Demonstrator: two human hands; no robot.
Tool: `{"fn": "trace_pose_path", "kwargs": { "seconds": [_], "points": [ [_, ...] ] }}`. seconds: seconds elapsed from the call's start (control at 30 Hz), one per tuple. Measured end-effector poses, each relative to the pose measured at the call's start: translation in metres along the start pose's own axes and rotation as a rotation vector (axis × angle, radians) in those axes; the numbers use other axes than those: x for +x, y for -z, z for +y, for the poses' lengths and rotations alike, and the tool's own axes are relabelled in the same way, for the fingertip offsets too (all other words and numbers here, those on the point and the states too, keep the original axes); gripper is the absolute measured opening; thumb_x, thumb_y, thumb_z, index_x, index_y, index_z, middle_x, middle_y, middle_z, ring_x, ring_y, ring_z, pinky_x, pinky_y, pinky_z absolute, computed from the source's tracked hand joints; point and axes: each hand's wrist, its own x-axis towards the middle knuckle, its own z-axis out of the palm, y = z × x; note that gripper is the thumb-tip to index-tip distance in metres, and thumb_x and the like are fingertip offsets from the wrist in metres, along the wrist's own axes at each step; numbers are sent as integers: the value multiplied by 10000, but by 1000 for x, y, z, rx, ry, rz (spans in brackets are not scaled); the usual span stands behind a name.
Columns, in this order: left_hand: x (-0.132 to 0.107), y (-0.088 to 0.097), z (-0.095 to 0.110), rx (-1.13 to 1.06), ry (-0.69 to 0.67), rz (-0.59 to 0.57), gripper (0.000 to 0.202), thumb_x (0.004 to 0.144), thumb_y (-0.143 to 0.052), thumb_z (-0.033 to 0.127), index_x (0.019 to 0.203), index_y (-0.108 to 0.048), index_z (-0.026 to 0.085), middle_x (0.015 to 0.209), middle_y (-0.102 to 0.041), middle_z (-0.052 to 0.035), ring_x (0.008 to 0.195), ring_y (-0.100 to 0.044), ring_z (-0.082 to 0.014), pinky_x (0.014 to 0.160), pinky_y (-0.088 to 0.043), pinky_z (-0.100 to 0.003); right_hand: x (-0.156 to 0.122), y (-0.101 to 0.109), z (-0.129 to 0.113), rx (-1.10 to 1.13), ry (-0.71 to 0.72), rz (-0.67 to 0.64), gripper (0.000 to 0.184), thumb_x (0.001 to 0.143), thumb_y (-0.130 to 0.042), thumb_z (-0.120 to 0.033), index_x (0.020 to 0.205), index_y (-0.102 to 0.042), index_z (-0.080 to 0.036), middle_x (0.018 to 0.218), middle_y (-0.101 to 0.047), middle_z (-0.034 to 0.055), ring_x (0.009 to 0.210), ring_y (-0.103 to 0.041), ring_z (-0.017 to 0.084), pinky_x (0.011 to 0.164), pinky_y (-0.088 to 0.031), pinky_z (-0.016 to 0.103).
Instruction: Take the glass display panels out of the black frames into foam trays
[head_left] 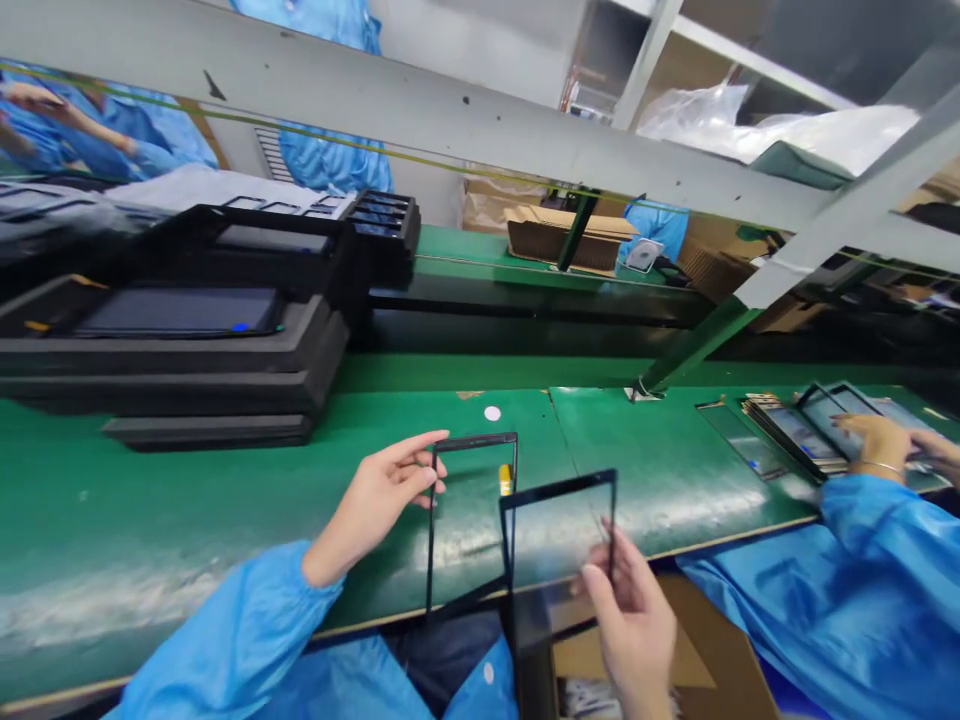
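Note:
My left hand (382, 495) pinches the left edge of a clear glass panel with a thin black frame (471, 520), holding it upright over the green bench (187, 500). A small yellow tab (506, 479) sits at that panel's right edge. My right hand (634, 625) grips the lower right of a second black-framed glass panel (559, 555), which overlaps the first one toward me. Both my arms wear blue sleeves.
Stacked black foam trays (172, 375) holding a dark screen (180, 310) fill the left of the bench. At the right, a co-worker's hand (877, 440) rests on a pile of glass panels (795, 435). A cardboard box (697, 660) stands below the bench edge. Grey frame bars cross overhead.

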Motion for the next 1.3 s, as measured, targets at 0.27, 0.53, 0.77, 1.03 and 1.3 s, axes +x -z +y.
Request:
{"fn": "trace_pose_path", "kwargs": {
  "seconds": [0.27, 0.53, 0.77, 1.03, 1.3],
  "points": [
    [-27, -10, 1, -27, -125, 25, 440, 843, -846, 317, 1274, -815, 230, 868, -789, -60, 704, -722, -179, 621, -632, -257, -20, -65, -11, 295, -267, -172, 664, 827, -887, -463, 1415, -672, -241, 842, -676, -8, 521, -624, 121, 438, -513, 227],
    [-32, -15, 2, -37, -111, 42, 436, 804, -889, 383, 1214, -846, 239, 836, -795, -64, 689, -725, -201, 607, -644, -281, -22, -63, -15, 288, -283, -193, 675, 839, -881, -443, 1432, -649, -219, 843, -689, -7, 513, -643, 120, 432, -499, 218],
    [-35, -13, -3, -107, -49, 11, 463, 827, -875, 342, 1275, -820, 237, 853, -805, -61, 671, -730, -179, 605, -639, -264, -25, -64, -19, 245, -303, -156, 683, 848, -865, -426, 1455, -625, -224, 893, -689, -3, 543, -659, 122, 447, -503, 225],
    [-36, -14, -6, -67, -47, -4, 481, 816, -878, 386, 1271, -826, 238, 800, -789, -65, 691, -714, -200, 598, -643, -281, -26, -67, -25, 197, -303, -148, 670, 842, -865, -451, 1441, -654, -239, 874, -691, -5, 547, -650, 124, 471, -534, 242],
    [-37, -16, -8, -127, 2, 3, 479, 800, -894, 343, 1265, -827, 247, 835, -778, -54, 684, -738, -186, 592, -647, -269, -28, -60, -19, 181, -317, -196, 655, 893, -834, -411, 1490, -618, -248, 923, -709, 5, 592, -678, 128, 510, -565, 244]
  ]
}}
